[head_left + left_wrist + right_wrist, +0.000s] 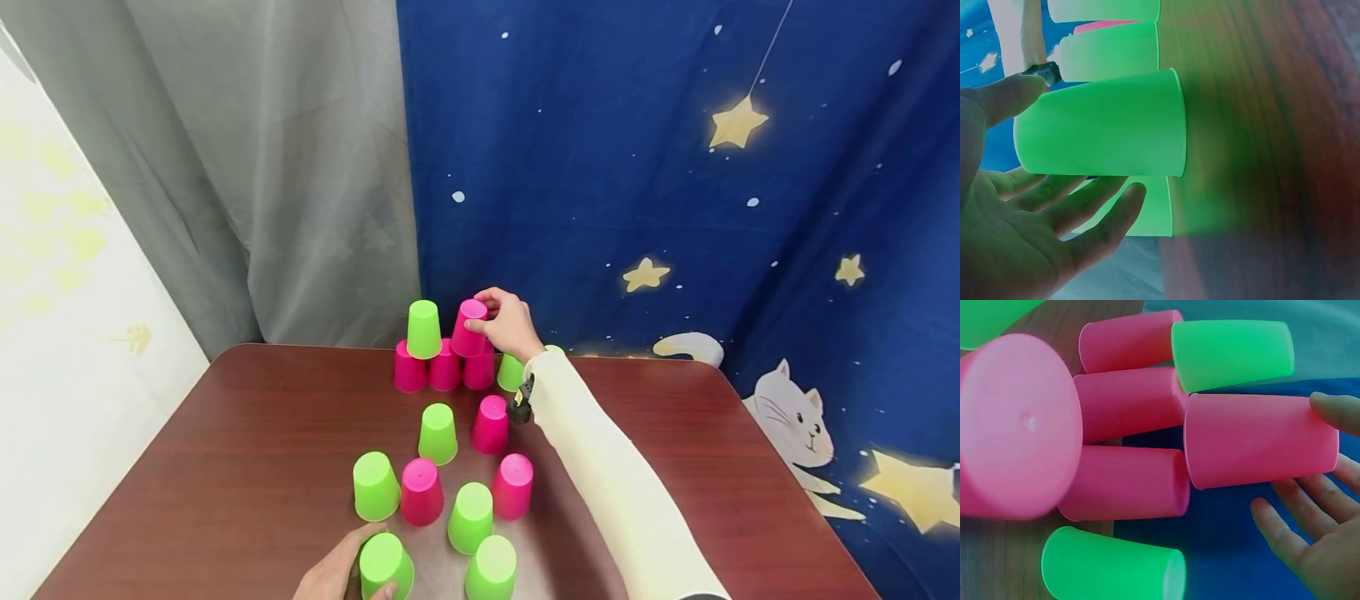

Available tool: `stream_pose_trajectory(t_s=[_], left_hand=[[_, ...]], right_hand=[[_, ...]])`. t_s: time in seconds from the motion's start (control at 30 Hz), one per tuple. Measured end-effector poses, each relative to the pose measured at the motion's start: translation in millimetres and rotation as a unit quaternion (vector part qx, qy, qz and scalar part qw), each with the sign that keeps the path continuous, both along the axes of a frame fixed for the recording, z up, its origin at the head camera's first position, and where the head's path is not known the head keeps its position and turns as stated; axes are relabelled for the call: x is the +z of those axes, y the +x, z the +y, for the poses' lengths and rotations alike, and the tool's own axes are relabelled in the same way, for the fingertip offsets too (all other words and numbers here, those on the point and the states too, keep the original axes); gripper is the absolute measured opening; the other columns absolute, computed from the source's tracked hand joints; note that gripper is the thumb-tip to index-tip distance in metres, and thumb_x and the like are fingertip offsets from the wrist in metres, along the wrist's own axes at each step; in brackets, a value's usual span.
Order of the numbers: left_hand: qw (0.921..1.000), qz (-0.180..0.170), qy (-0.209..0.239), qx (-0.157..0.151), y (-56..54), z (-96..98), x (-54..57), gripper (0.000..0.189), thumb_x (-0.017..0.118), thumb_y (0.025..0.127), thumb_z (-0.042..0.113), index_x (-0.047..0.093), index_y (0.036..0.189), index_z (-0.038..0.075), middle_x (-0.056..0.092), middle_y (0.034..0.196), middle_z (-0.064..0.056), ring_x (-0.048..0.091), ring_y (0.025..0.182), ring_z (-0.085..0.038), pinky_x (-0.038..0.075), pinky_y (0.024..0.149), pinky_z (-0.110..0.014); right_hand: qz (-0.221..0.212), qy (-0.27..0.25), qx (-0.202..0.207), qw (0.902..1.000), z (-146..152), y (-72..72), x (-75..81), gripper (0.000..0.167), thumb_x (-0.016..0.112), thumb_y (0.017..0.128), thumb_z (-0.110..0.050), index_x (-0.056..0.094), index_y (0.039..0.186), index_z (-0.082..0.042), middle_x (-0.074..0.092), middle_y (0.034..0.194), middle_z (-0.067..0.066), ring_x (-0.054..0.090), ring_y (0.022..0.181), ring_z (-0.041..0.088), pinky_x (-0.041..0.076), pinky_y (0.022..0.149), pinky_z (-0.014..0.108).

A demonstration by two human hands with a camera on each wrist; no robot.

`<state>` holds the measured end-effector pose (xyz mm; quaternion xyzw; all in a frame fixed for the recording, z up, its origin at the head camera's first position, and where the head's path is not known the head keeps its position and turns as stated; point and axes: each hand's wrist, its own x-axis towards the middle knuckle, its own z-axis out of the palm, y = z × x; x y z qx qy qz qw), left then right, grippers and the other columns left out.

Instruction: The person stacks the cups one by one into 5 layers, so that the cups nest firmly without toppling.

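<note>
so the fiddly bit here, as I read it, is getting the upper pink cup [466, 335] to sit properly; it's mouth-down at the back of the table [285, 433], straddling the middle base cup [444, 369] and the right base cup [480, 372], right beside the upper green cup [424, 331]; the right hand [513, 327] pinches it high up near its base, thumb on one side and fingers on the other, with the fingers a bit spread; its rim looks to be touching the cups below, though I can't tell if they take its full weight; I'd centre it over the gap first, keep the squeeze light since these cups look thin, then ease thumb and fingers off evenly so neither side drags; watch the sleeve [600, 467] and wrist too, cos the loose pink cup [491, 425] stands just beside them and could get clipped; meanwhile the left hand [333, 567] has thumb and spread fingers round the near green cup [385, 564] at the front; can't tell how firmly; personally I'd leave that one quiet until the pink one's steady
</note>
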<state>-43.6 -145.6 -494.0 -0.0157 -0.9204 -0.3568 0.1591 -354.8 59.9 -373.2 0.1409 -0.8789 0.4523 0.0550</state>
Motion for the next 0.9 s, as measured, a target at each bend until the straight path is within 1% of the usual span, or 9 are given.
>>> stream_pose_trajectory(t_s=[0.17, 0.3, 0.4, 0.5, 0.57, 0.63, 0.73, 0.8, 0.9], left_hand=[[0.9990, 0.030, 0.032, 0.005, 2.4, 3.5, -0.2, 0.067, 0.093, 0.059, 0.026, 0.067, 0.120, 0.019, 0.057, 0.085, 0.026, 0.045, 0.071, 0.011, 0.042, 0.061, -0.018], [0.9984, 0.024, 0.049, 0.015, 3.2, 6.7, 0.4, 0.067, 0.093, 0.058, 0.023, 0.067, 0.120, 0.019, 0.054, 0.081, 0.025, 0.044, 0.067, 0.010, 0.041, 0.059, -0.018], [0.9982, 0.028, 0.049, 0.018, 3.3, 7.5, 1.8, 0.067, 0.094, 0.057, 0.022, 0.067, 0.119, 0.020, 0.053, 0.080, 0.026, 0.044, 0.066, 0.010, 0.040, 0.059, -0.017], [0.9982, 0.046, 0.038, 0.004, 3.1, 6.4, 4.1, 0.067, 0.094, 0.055, 0.022, 0.067, 0.116, 0.024, 0.055, 0.080, 0.028, 0.045, 0.066, 0.011, 0.040, 0.059, -0.014], [0.9976, 0.065, 0.017, -0.019, 2.2, 2.2, 8.0, 0.067, 0.095, 0.054, 0.024, 0.067, 0.115, 0.027, 0.059, 0.083, 0.029, 0.048, 0.069, 0.012, 0.041, 0.061, -0.011], [0.9955, 0.076, -0.009, -0.056, 0.0, -4.5, 15.3, 0.066, 0.096, 0.056, 0.028, 0.066, 0.115, 0.030, 0.063, 0.088, 0.028, 0.052, 0.073, 0.012, 0.044, 0.063, -0.011], [0.9901, 0.066, -0.041, -0.117, -6.6, -15.7, 34.7, 0.065, 0.094, 0.063, 0.036, 0.062, 0.120, 0.034, 0.065, 0.096, 0.027, 0.056, 0.081, 0.012, 0.049, 0.067, -0.016], [0.9821, 0.078, -0.056, -0.162, -14.6, -21.2, 51.3, 0.063, 0.091, 0.069, 0.039, 0.061, 0.124, 0.032, 0.066, 0.100, 0.025, 0.058, 0.084, 0.010, 0.052, 0.069, -0.018], [0.9656, 0.126, -0.068, -0.217, -29.6, -24.0, 78.1, 0.059, 0.087, 0.076, 0.039, 0.061, 0.126, 0.025, 0.068, 0.106, 0.019, 0.063, 0.088, 0.006, 0.052, 0.076, -0.012]], right_hand=[[-0.018, 0.002, -0.013, 0.9997, -9.1, -4.3, -3.1, 0.042, 0.079, 0.085, -0.016, 0.065, 0.124, -0.009, 0.072, 0.118, 0.012, 0.068, 0.106, 0.026, 0.058, 0.093, 0.037], [-0.029, 0.006, -0.021, 0.9993, -13.8, -6.4, -5.2, 0.043, 0.078, 0.087, -0.016, 0.064, 0.127, -0.010, 0.071, 0.122, 0.011, 0.066, 0.109, 0.026, 0.057, 0.095, 0.037], [-0.030, 0.016, -0.023, 0.9991, -15.6, -7.4, -6.4, 0.046, 0.077, 0.087, -0.017, 0.063, 0.130, -0.011, 0.070, 0.126, 0.011, 0.065, 0.113, 0.026, 0.056, 0.098, 0.038], [-0.031, 0.030, -0.014, 0.9990, -12.0, -6.2, -6.9, 0.055, 0.077, 0.087, -0.019, 0.057, 0.138, -0.013, 0.066, 0.133, 0.011, 0.062, 0.121, 0.027, 0.054, 0.104, 0.039], [-0.028, 0.036, 0.000, 0.9990, -8.2, -4.7, -5.7, 0.063, 0.077, 0.087, -0.019, 0.052, 0.144, -0.013, 0.062, 0.139, 0.011, 0.060, 0.128, 0.028, 0.051, 0.108, 0.040], [-0.025, 0.037, 0.011, 0.9989, -2.6, -2.1, -3.1, 0.068, 0.077, 0.087, -0.020, 0.047, 0.148, -0.013, 0.058, 0.145, 0.012, 0.057, 0.133, 0.030, 0.049, 0.111, 0.041], [-0.017, 0.033, 0.016, 0.9992, 9.6, 3.1, 2.8, 0.070, 0.077, 0.087, -0.018, 0.045, 0.149, -0.012, 0.056, 0.147, 0.014, 0.057, 0.134, 0.032, 0.048, 0.112, 0.043], [-0.008, 0.035, 0.019, 0.9992, 19.8, 7.4, 6.8, 0.068, 0.076, 0.088, -0.017, 0.046, 0.149, -0.011, 0.056, 0.147, 0.015, 0.058, 0.133, 0.033, 0.048, 0.111, 0.044], [0.000, 0.036, 0.027, 0.9990, 36.1, 16.9, 13.2, 0.066, 0.077, 0.088, -0.017, 0.048, 0.147, -0.010, 0.058, 0.145, 0.014, 0.059, 0.132, 0.032, 0.048, 0.111, 0.046]])
